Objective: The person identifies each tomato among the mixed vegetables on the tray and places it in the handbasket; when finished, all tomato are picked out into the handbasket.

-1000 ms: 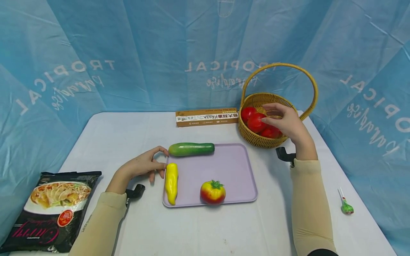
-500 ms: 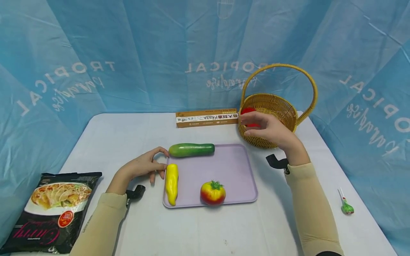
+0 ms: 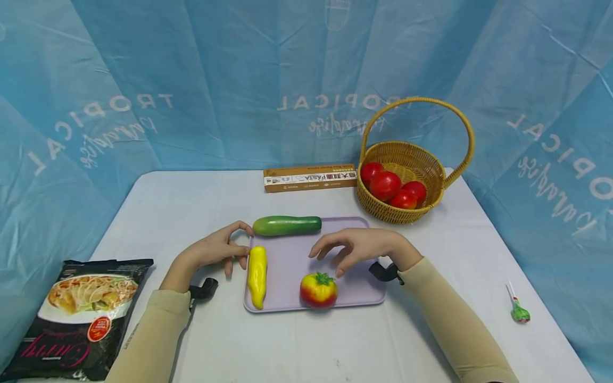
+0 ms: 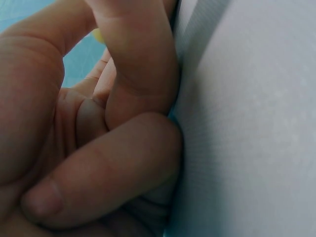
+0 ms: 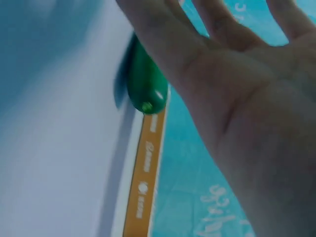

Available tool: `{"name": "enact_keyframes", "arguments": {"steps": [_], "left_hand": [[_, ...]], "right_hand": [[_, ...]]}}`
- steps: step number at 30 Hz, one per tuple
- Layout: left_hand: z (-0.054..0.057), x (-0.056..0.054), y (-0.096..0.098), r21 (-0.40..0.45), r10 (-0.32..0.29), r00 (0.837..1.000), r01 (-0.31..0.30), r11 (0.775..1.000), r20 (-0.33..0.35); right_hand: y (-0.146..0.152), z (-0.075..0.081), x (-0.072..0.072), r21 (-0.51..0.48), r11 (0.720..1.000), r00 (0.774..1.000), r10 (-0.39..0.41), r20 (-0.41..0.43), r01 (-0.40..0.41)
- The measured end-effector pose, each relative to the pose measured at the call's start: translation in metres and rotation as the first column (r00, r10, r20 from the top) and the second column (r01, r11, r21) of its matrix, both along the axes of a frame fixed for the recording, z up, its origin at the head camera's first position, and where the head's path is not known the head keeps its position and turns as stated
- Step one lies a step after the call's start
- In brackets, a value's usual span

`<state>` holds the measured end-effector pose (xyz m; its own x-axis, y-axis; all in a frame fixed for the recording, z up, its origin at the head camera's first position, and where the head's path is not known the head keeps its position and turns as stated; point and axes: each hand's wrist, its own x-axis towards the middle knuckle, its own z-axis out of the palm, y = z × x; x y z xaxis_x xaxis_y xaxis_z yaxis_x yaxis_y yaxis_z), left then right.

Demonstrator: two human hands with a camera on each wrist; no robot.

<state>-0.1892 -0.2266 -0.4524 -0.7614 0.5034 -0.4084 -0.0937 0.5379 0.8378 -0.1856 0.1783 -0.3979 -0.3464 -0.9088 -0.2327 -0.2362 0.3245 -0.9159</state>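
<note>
A lilac tray [image 3: 292, 260] lies on the table. Along its back edge is a green cucumber [image 3: 287, 226], and a yellow pepper [image 3: 257, 276] lies at its left side. A yellow-and-red tomato [image 3: 319, 290] with green leaves sits at the front edge. My left hand [image 3: 215, 250] rests on the table, its index fingertip and thumb spread at the tray's left edge, close to the cucumber and pepper. Over the tray, just behind the tomato, hovers my right hand [image 3: 359, 247] with loosely bent fingers and nothing held. The right wrist view shows the cucumber [image 5: 147, 84] past the palm.
A wicker basket [image 3: 399, 214] with a tall handle holds several red tomatoes [image 3: 385, 185] at the back right. Beside it lies a pasta box [image 3: 310, 178]. A black noodle packet [image 3: 79, 314] is at front left, a green-wrapped lollipop [image 3: 519, 311] at far right.
My right hand has moved from inside the basket left and toward me, over the tray, uncovering the red tomatoes. The left hand has stayed in place.
</note>
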Motion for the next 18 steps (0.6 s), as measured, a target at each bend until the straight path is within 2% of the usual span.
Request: {"name": "enact_keyframes", "arguments": {"steps": [7,18], "left_hand": [[-0.001,0.000,0.000,0.005,-0.010,1.000,0.010,1.000,-0.006],[-0.002,0.000,0.000,-0.002,-0.006,1.000,0.006,1.000,-0.017]], "right_hand": [[-0.011,-0.007,0.007,0.044,0.993,0.993,0.107,0.048,-0.109],[-0.017,-0.015,0.009,0.069,0.987,0.989,0.147,0.015,-0.148]]}}
